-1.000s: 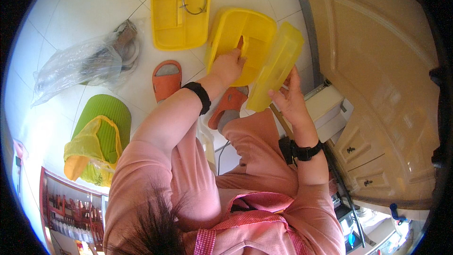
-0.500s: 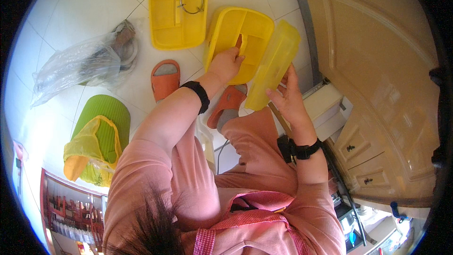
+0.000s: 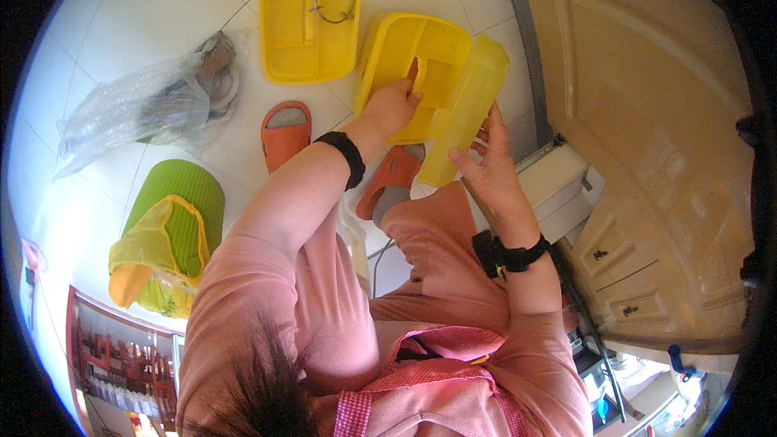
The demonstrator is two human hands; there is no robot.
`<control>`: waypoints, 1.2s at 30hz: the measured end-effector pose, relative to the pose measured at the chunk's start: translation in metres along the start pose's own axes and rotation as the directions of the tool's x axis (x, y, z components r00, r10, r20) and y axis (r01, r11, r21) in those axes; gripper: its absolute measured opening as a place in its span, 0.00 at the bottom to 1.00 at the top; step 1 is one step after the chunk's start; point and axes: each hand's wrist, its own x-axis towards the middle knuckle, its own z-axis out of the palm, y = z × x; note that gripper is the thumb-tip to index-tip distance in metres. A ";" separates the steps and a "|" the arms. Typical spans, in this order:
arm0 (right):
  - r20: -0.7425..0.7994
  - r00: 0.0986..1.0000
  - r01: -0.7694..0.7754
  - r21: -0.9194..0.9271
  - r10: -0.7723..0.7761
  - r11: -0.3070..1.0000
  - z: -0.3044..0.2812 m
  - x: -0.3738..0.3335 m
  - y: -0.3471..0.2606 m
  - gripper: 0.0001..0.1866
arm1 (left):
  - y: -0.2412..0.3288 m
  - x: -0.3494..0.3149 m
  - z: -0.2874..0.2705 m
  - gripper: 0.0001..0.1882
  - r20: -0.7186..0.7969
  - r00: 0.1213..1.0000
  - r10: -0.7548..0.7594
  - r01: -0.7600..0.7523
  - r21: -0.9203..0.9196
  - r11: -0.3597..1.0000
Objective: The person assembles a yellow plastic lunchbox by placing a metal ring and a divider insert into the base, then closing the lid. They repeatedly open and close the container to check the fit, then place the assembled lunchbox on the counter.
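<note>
Both arms reach fwd. Yellow divided tub (image 3: pixel 443 44) is down by the orange slippers (image 3: pixel 285 144), w/ a see-thru yellow bin (image 3: pixel 467 105) tilted at its R side. R hand (image 3: pixel 492 168) has the bin's edge clamped btwn thumb n fingers. L hand (image 3: pixel 392 107) dips into the tub by a small reddish-brown piece (image 3: pixel 413 70), can't tell if gripped. Vs 1 sec ago, bin's a bit closer to the tub.

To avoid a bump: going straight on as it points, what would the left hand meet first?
The left hand would probably meet the reddish-brown strip first, then the inside of the yellow compartment box; depth is unclear.
</note>
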 end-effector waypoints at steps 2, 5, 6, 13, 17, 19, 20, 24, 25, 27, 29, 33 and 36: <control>-0.016 1.000 -0.007 0.008 0.007 1.000 0.002 0.001 -0.002 0.55 | 0.003 -0.005 -0.002 0.18 0.035 0.998 -0.047 0.050 -0.086 0.995; -0.017 0.999 -0.042 0.056 0.043 0.998 0.003 0.000 -0.005 0.55 | 0.009 -0.014 -0.005 0.18 -0.012 0.999 -0.035 0.035 0.040 0.999; -0.004 0.999 -0.048 0.059 0.049 0.997 0.001 0.000 -0.006 0.55 | 0.012 -0.014 -0.005 0.18 -0.017 0.998 -0.063 0.064 0.057 0.996; 0.005 1.000 -0.021 0.074 0.021 0.997 -0.002 0.000 -0.002 0.55 | 0.019 -0.012 -0.005 0.18 -0.058 0.994 -0.091 0.098 0.134 0.986; -0.002 1.000 -0.021 0.046 0.021 0.999 0.002 0.002 -0.002 0.56 | 0.016 -0.011 -0.006 0.17 -0.082 0.996 -0.037 0.043 0.070 0.997; -0.006 0.999 -0.043 0.018 0.043 0.999 0.002 0.003 -0.003 0.56 | 0.018 -0.017 -0.008 0.16 -0.051 0.995 -0.090 0.093 0.056 0.994; -0.012 0.999 -0.038 0.016 0.038 0.999 0.003 0.003 -0.003 0.55 | 0.019 -0.023 -0.009 0.16 -0.042 0.993 -0.113 0.114 0.042 0.993; -0.024 1.000 -0.004 -0.038 0.003 0.999 0.005 0.002 -0.001 0.53 | 0.021 -0.051 -0.034 0.17 -0.053 0.997 0.056 -0.058 -0.044 0.997; -0.021 0.999 0.042 -0.056 -0.044 0.998 0.006 0.001 0.001 0.52 | 0.018 -0.057 -0.047 0.18 -0.098 0.994 0.056 -0.059 -0.028 0.998; 0.028 0.997 0.066 -0.018 -0.066 0.998 0.008 0.004 0.005 0.49 | 0.014 -0.062 -0.069 0.22 -0.192 0.980 0.047 -0.047 0.006 0.999; 0.016 0.993 0.122 -0.085 -0.121 0.989 0.016 0.010 0.010 0.47 | 0.009 -0.061 -0.087 0.25 -0.320 0.945 0.070 -0.059 0.043 0.997; -0.102 0.994 0.023 -0.239 -0.048 0.971 0.038 0.028 0.013 0.48 | 0.004 -0.060 -0.087 0.38 -0.118 0.993 -0.017 0.006 -0.094 0.996; -0.135 0.991 -0.010 0.043 0.016 0.999 0.060 0.043 0.014 0.53 | 0.003 -0.055 -0.081 0.47 -0.006 1.000 0.008 -0.009 -0.063 0.998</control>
